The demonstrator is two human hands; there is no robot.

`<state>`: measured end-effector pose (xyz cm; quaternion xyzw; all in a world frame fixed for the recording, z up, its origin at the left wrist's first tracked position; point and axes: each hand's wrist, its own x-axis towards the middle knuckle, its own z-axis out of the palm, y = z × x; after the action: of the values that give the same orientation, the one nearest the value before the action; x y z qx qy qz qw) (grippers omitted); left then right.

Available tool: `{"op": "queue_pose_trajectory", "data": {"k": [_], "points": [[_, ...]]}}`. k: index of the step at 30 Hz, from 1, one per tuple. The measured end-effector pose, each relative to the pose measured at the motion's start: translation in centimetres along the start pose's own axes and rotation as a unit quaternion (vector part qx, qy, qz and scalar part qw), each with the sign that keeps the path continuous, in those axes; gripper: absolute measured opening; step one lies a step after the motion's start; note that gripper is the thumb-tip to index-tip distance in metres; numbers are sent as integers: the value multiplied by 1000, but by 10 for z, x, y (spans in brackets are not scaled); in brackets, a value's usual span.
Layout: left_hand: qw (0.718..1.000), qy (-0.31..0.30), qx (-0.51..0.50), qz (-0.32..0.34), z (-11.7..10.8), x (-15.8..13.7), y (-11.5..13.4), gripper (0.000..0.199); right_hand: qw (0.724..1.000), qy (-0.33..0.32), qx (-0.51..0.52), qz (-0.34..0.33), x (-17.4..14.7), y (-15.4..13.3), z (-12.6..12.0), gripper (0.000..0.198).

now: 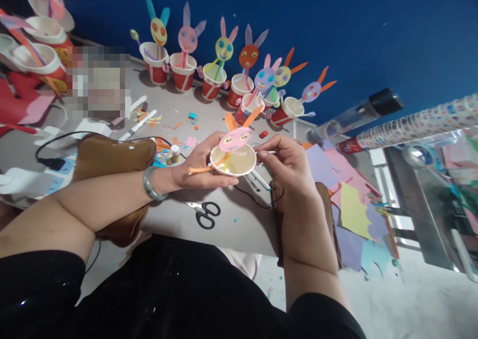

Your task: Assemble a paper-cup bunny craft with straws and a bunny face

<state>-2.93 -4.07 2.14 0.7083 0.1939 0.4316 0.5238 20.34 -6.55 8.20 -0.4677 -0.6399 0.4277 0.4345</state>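
"Fingers of the left hand (196, 173) curl round the paper cup (244, 162), opened only as wide as its side, holding it up over the table (239, 234). And the right?"

"Thumb and forefinger of the right hand (286, 157) are pinched nearly together just beside the rim, on a thin pale piece (272, 152), it seems. Too small for me to name."

"How finished is that cup, would you say?"

"Well along, I'd judge. Its pink face (234, 139) has eyes, two orange ears (255, 115) stand above, and an orange strip (199, 170) juts out on the left. I can't see a match on the right; the hand covers that side, so whether one is lacking I can't tell."

"Scissors (206, 214) lie below, untouched. Paper scraps (161, 145) and a small bottle (175, 153) sit near the left wrist."

"Coloured sheets (353, 209) are off to the right, some cut in scallops. And by the blue wall (261, 3), seven rabbit cups (183, 79) stand in a loose row, faces and ears on; those look complete to me."
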Motion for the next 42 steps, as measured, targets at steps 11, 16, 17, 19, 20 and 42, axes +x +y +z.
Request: {"op": "queue_pose_trajectory", "data": {"k": [11, 16, 17, 19, 20, 42], "points": [[994, 5, -98, -38, 3, 1, 0, 76, 999, 11, -33, -9, -1, 8, -7, 36], [998, 21, -64, 3, 0, 2, 4, 85, 997, -8, -66, -39, -2, 4, -18, 47], [998, 20, -61, 9, 1, 2, 4, 86, 996, -8, -76, -52, -2, 3, -20, 50], [998, 16, -62, 20, 1, 3, 4, 89, 990, 8, -105, -93, -2, 2, -25, 55], [998, 13, -62, 23, 2, 3, 3, 91, 984, 27, -126, -122, -3, 1, -26, 56], [996, 36, -13, 78, 8, 1, -8, 104, 856, -69, -473, -196, -52, -45, 3, 16]]}}
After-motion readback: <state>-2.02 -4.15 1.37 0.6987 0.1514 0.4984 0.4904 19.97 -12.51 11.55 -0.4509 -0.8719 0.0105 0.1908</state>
